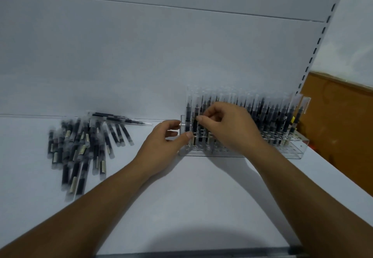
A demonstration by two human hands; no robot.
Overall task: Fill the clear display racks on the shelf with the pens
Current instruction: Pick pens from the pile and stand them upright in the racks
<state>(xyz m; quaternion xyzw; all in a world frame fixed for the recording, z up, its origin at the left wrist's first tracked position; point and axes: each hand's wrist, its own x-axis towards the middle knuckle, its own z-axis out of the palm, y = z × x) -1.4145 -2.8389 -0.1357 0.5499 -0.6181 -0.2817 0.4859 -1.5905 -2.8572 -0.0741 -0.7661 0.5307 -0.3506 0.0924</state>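
A clear display rack stands on the white shelf against the back panel, packed with upright black pens in clear sleeves. My right hand is at the rack's left end, its thumb and fingers pinched on one upright pen there. Just left of it, my left hand touches the rack's left end, thumb against its front corner, fingers curled. A loose pile of the same pens lies flat on the shelf to the left.
The white back panel rises behind the rack. A slotted shelf upright runs up at the right, with a brown cardboard box beyond it. The shelf's front edge is at the bottom.
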